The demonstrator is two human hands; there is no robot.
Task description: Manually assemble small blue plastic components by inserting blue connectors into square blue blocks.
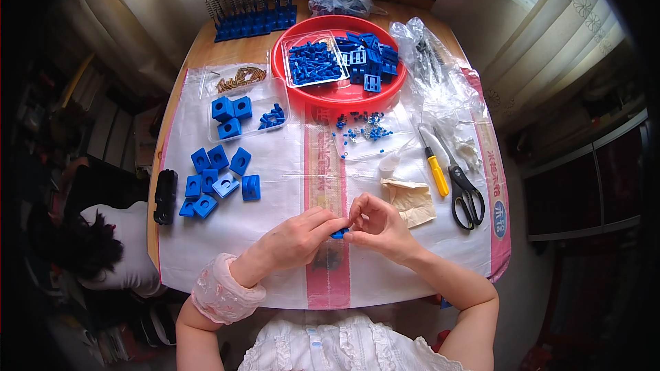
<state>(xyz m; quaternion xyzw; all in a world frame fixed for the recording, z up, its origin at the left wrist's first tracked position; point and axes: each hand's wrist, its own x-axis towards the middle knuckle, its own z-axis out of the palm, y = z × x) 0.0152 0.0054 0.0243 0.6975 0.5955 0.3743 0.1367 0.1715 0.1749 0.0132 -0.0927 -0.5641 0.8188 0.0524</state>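
My left hand (302, 237) is closed on a small blue plastic part (339, 233), near the front middle of the table. Most of that part is hidden by fingers. From the right, my right hand (379, 228) meets it, thumb and curled fingertips pinched at the part's right end; anything smaller between them is too tiny to make out. Just beyond the right hand lies a folded cream cloth (410, 204). Several loose blue blocks with round holes (209, 181) rest to the left of my hands.
A red tray (282, 89) at the back holds blue parts and a clear box. Left of it are a clear container (258, 130), brass-coloured pins (242, 78) and a spring rack (256, 24). Scissors (467, 196) and a yellow-handled screwdriver (438, 175) lie right. A person (120, 247) is at far left.
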